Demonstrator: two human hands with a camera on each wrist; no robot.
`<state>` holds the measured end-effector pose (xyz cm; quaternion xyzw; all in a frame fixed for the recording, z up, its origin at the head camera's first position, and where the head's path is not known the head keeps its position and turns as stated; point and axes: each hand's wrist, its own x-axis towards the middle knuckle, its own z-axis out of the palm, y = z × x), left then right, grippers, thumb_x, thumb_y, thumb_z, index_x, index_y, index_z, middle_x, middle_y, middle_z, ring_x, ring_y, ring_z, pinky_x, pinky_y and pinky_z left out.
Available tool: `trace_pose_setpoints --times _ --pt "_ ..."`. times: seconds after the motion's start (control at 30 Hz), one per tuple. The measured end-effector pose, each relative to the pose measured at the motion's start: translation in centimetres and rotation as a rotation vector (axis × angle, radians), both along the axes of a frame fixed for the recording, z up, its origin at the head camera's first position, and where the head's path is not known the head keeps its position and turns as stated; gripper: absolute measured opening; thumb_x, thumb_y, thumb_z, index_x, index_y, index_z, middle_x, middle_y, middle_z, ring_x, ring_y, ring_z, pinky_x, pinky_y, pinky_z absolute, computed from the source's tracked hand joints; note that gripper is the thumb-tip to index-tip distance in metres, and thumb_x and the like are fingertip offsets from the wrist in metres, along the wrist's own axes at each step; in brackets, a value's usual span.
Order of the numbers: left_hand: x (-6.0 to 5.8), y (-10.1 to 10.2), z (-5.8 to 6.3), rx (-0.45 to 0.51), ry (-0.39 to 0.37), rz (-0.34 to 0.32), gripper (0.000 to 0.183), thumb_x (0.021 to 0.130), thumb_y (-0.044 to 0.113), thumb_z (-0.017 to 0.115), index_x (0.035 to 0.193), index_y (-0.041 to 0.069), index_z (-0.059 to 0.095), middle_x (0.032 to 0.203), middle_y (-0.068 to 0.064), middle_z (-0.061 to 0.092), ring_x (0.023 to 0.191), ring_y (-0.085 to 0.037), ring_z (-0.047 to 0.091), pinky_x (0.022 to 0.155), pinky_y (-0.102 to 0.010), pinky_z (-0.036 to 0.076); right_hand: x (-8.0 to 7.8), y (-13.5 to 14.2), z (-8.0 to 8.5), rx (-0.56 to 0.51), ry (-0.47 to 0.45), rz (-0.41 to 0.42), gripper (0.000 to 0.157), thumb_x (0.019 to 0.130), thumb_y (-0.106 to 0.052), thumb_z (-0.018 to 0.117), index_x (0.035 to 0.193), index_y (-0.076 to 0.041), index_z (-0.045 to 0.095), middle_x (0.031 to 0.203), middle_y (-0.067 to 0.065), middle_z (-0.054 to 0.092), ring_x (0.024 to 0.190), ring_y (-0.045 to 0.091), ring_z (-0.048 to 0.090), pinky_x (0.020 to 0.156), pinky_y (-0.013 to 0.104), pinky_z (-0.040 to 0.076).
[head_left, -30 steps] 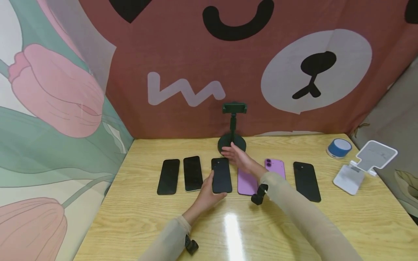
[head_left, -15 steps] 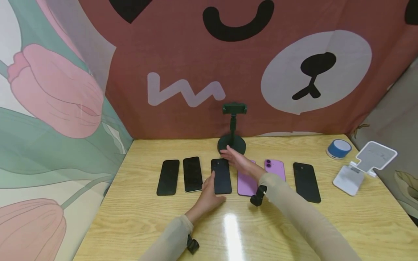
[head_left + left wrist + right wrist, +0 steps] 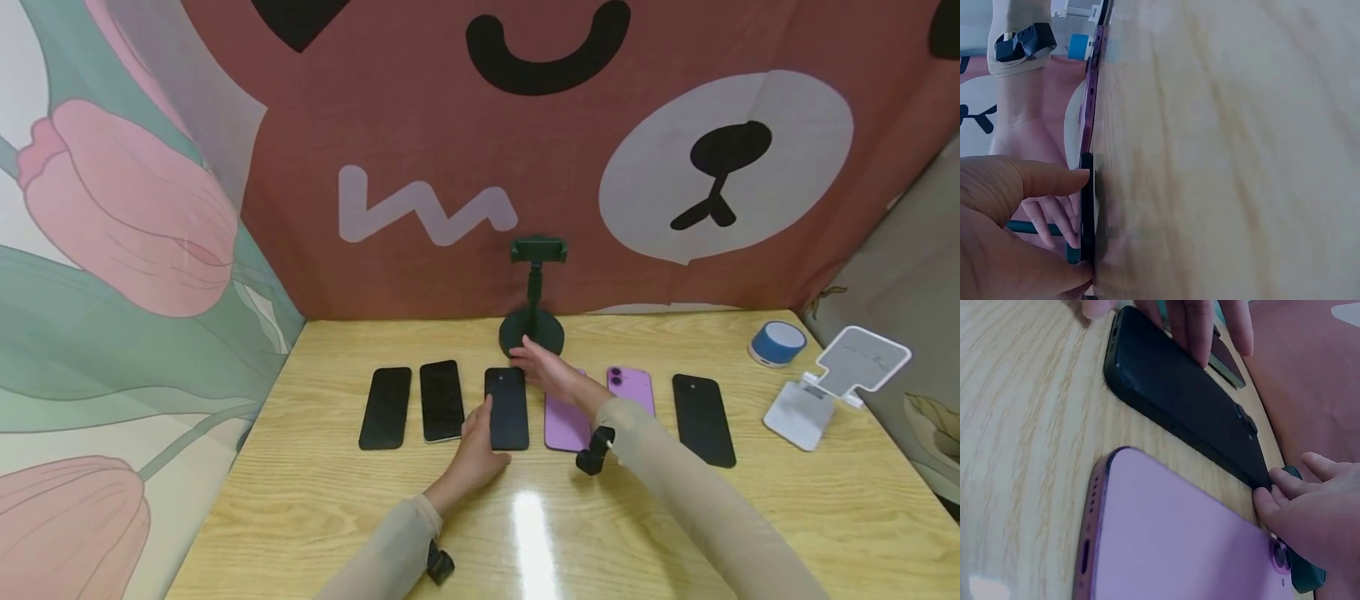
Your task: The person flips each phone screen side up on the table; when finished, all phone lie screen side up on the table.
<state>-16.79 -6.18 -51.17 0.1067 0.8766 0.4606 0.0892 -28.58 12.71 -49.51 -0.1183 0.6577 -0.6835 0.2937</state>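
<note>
A dark smartphone (image 3: 510, 410) lies back up on the wooden table, its camera end away from me. My left hand (image 3: 476, 452) is at its left side and near end, the fingers fairly straight against the long edge and the thumb by the near edge. In the right wrist view, those left fingers (image 3: 1196, 331) touch the side of the phone. My right hand (image 3: 553, 373) reaches over a purple phone (image 3: 564, 425) to the dark phone's far right corner, where its thumb touches with the other fingers extended. Neither hand lifts the phone.
Two black phones (image 3: 386, 408) (image 3: 442, 402) lie to the left. Right of my right forearm are another purple phone (image 3: 632, 387) and a black phone (image 3: 705, 419). Behind stands a dark green phone stand (image 3: 536, 287). A blue round speaker (image 3: 777, 343) and white folding stand (image 3: 801, 414) are at right.
The dark phone has turned slightly straighter, its near end shifting left and a little toward me. My left thumb has moved slightly left and nearer; my right hand has shifted slightly nearer.
</note>
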Motion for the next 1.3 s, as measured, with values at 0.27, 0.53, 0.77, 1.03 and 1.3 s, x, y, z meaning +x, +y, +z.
trace_pose_setpoints --times 0.27,0.53,0.77,1.03,1.3 --pt "-0.4 0.0 0.2 -0.07 0.004 -0.015 0.094 0.074 -0.004 0.073 0.15 0.001 0.018 0.147 -0.027 0.023 0.133 -0.041 0.02 0.1 -0.05 0.037 0.2 -0.2 0.2 -0.049 -0.11 -0.053 0.071 0.102 -0.048 0.015 0.149 0.005 0.009 0.153 0.028 0.01 0.142 0.037 0.003 0.114 0.05 0.004" --pt "-0.7 0.1 0.3 -0.115 0.041 -0.018 0.094 0.073 0.0 0.077 0.148 -0.001 0.021 0.144 -0.031 0.028 0.132 -0.044 0.02 0.1 -0.051 0.037 0.5 -0.7 0.7 -0.002 -0.111 -0.065 0.072 0.101 -0.049 0.021 0.149 0.005 0.013 0.153 0.026 0.015 0.143 0.035 0.006 0.114 0.049 0.008" --pt "-0.9 0.1 0.3 -0.13 0.037 -0.014 0.095 0.072 0.002 0.079 0.148 0.0 0.023 0.144 -0.03 0.029 0.133 -0.044 0.021 0.1 -0.052 0.036 0.9 -1.2 1.0 0.049 -0.114 -0.114 0.067 0.102 -0.044 0.024 0.148 0.005 0.017 0.152 0.026 0.019 0.143 0.034 0.009 0.114 0.047 0.009" --pt "-0.9 0.0 0.2 -0.091 0.064 0.003 0.093 0.07 0.0 0.08 0.146 -0.003 0.026 0.142 -0.029 0.034 0.131 -0.044 0.024 0.101 -0.052 0.034 1.3 -1.8 1.1 0.099 -0.084 -0.15 0.074 0.1 -0.051 0.026 0.148 0.004 0.016 0.152 0.026 0.018 0.142 0.035 0.011 0.114 0.045 0.013" --pt "-1.0 0.0 0.3 -0.124 0.045 -0.025 0.096 0.071 0.003 0.08 0.148 -0.002 0.022 0.144 -0.029 0.03 0.132 -0.043 0.021 0.101 -0.051 0.035 1.6 -1.9 1.1 0.139 -0.069 -0.166 0.072 0.101 -0.049 0.025 0.149 0.003 0.015 0.152 0.025 0.019 0.142 0.035 0.011 0.114 0.045 0.015"
